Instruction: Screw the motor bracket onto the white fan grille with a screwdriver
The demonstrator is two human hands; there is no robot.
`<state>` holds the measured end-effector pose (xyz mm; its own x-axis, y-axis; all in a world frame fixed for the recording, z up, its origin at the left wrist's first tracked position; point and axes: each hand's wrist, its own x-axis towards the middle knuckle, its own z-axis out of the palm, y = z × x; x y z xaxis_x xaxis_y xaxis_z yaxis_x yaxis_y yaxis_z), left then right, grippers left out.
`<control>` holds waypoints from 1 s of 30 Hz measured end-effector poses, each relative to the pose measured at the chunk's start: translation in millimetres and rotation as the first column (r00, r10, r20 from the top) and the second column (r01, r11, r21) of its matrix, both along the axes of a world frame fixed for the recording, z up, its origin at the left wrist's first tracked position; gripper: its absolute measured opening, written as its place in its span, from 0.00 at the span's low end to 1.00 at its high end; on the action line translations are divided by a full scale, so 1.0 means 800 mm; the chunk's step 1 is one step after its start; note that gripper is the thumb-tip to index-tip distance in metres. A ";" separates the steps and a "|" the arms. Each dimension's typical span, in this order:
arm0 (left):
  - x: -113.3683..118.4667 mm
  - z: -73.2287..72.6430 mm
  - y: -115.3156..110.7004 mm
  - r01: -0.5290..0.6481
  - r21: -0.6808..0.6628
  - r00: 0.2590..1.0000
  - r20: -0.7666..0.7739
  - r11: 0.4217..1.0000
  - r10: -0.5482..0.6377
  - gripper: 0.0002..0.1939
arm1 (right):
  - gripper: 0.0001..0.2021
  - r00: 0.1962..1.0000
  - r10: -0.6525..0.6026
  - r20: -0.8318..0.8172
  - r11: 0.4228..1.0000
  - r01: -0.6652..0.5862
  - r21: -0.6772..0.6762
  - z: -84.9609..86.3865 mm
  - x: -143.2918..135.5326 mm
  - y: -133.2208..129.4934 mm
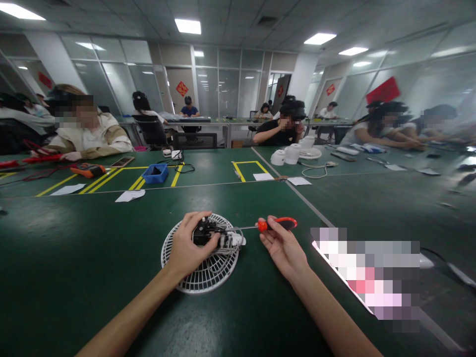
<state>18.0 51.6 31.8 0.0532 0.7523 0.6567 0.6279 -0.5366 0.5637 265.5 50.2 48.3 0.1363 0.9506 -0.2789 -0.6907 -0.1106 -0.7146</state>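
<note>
A round white fan grille (201, 285) lies on the green table, with a black motor unit (203, 233) and grey wires on top of it. My left hand (189, 243) is closed around the motor unit, thumb on the near side and fingers on the far side. In my right hand (282, 248) is a screwdriver (288, 223) with a red and black handle, pinched between thumb and fingers. Its shaft points left and its tip reaches the motor unit; the exact contact point is too small to make out.
To my right lies a blurred-out lit tablet-like object (345, 282). Farther off are a blue bin (155, 173), an orange multimeter (88, 170), white fan parts (292, 153), a cable (320, 168) and paper slips (130, 196). Several people sit around the tables.
</note>
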 end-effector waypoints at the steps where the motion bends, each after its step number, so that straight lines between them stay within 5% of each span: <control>1: 0.000 0.000 0.000 0.003 0.002 1.000 -0.001 1.000 -0.003 0.22 | 0.16 1.000 -0.003 0.019 1.000 0.003 -0.010 0.000 -0.001 0.000; 7: 0.001 0.001 -0.001 0.001 0.015 1.000 -0.003 1.000 -0.001 0.22 | 0.17 0.993 -0.006 0.116 0.999 0.011 -0.045 -0.004 -0.002 0.001; 18: -0.001 0.000 -0.001 0.005 -0.013 1.000 0.020 1.000 -0.005 0.18 | 0.22 1.000 -0.011 -0.007 0.998 0.011 0.054 -0.007 0.003 0.002; 30: 0.002 0.002 0.001 0.016 -0.023 0.995 0.095 1.000 -0.014 0.15 | 0.25 0.998 -0.028 0.059 0.998 0.025 0.056 -0.003 0.003 0.001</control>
